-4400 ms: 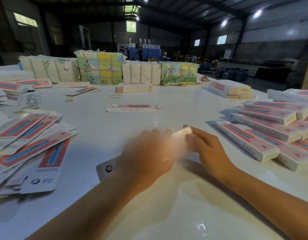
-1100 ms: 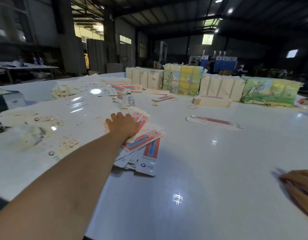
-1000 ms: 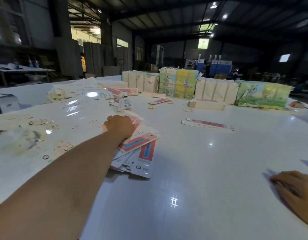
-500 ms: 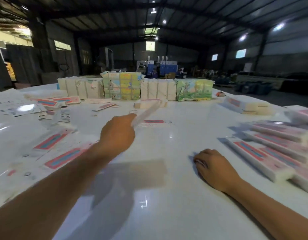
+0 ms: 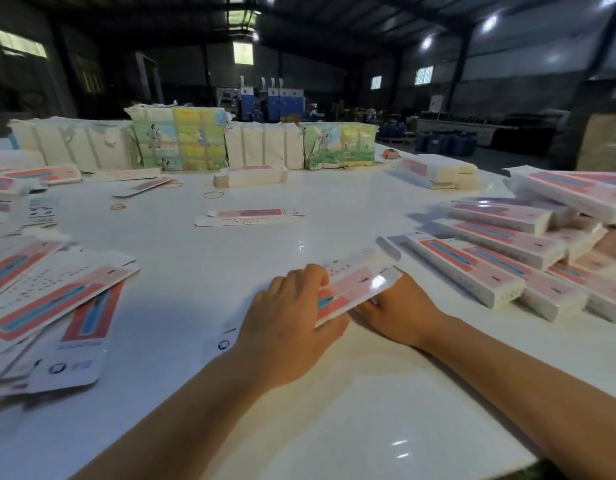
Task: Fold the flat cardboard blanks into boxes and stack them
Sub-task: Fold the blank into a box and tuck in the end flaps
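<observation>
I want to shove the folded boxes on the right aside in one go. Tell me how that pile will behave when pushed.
The folded boxes are thin printed card and hollow, so probably very light. They lie loosely overlapped at slightly different angles, so a push would likely scatter the pile rather than move it as one. The white table looks glossy, so they should slide easily.

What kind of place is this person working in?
Probably a packaging workshop inside a warehouse: a big white table holds loose flat blanks, rows of folded boxes and tied bundles, with machinery behind.
</observation>
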